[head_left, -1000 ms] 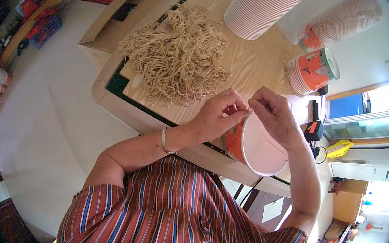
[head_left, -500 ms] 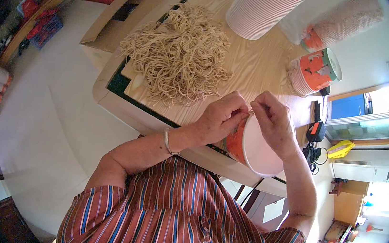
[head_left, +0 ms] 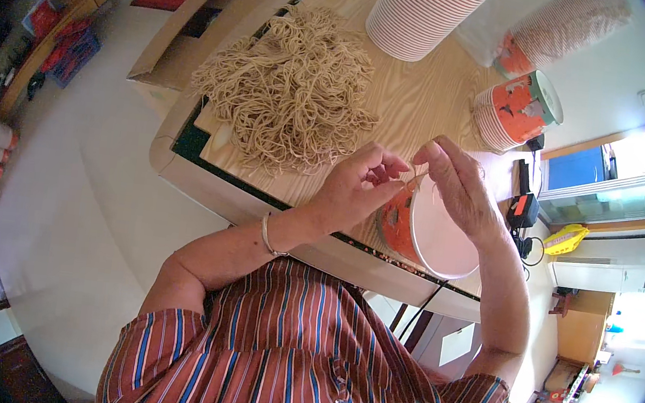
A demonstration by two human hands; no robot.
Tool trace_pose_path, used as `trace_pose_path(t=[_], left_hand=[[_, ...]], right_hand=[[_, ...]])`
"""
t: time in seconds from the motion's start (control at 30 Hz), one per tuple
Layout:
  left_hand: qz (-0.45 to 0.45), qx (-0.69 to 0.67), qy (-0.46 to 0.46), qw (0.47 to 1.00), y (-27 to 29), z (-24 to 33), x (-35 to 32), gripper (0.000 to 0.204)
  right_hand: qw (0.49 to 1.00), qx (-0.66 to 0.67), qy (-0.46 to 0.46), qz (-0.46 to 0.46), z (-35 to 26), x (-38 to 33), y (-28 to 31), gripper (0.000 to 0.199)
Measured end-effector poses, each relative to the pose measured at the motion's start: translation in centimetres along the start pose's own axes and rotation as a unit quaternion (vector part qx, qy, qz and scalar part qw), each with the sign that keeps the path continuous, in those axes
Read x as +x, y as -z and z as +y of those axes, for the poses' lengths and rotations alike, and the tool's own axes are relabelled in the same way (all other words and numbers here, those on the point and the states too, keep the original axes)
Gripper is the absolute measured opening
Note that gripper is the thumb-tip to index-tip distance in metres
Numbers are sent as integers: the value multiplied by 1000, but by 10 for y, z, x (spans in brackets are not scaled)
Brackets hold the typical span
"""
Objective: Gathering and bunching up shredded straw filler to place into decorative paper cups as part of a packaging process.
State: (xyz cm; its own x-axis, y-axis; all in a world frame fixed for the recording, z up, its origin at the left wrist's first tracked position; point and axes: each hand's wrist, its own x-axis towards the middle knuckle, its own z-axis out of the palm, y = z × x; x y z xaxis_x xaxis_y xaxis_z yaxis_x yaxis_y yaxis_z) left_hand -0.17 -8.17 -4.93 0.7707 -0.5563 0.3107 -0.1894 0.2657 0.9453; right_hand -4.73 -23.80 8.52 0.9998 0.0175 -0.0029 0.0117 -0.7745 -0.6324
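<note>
A paper bucket with a white inside and an orange printed outside lies tilted near the table's front edge, its mouth toward me. A short tan cord shows at its rim, between my two hands. My right hand is over the rim, thumb and fingers pinched at the cord's upper end. Beside the bucket's orange side, my left hand has its thumb and fingers apart, the thumb tip close to the cord. Left of the bucket lies a large heap of tan cords.
A tall stack of paper buckets stands at the back of the wooden table. To the right are a shorter orange stack, a bagged stack and a black-and-orange device with cables. A cardboard box stands beyond the table's left edge.
My left fingers have opened and drawn slightly back from the rim. My right hand has lifted a little, and the cord now shows between the hands. The bucket has shifted slightly.
</note>
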Motion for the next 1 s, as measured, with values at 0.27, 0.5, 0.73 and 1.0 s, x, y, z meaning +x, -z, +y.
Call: trace_pose_path(t=[0.27, 0.5, 0.73, 1.0], left_hand=[[-34, -155, 54, 986, -8, 0, 16, 18], [-68, -210, 52, 974, -7, -9, 17, 10], [-92, -163, 16, 982, -3, -5, 19, 9], [-75, -133, -58, 987, -6, -6, 18, 10]], right_hand=[[999, 44, 27, -11, -4, -1, -3, 26], [999, 9, -6, -35, -10, -3, 0, 20], [998, 50, 46, 0, -5, -6, -4, 25], [996, 57, 59, 20, -12, -10, -7, 24]])
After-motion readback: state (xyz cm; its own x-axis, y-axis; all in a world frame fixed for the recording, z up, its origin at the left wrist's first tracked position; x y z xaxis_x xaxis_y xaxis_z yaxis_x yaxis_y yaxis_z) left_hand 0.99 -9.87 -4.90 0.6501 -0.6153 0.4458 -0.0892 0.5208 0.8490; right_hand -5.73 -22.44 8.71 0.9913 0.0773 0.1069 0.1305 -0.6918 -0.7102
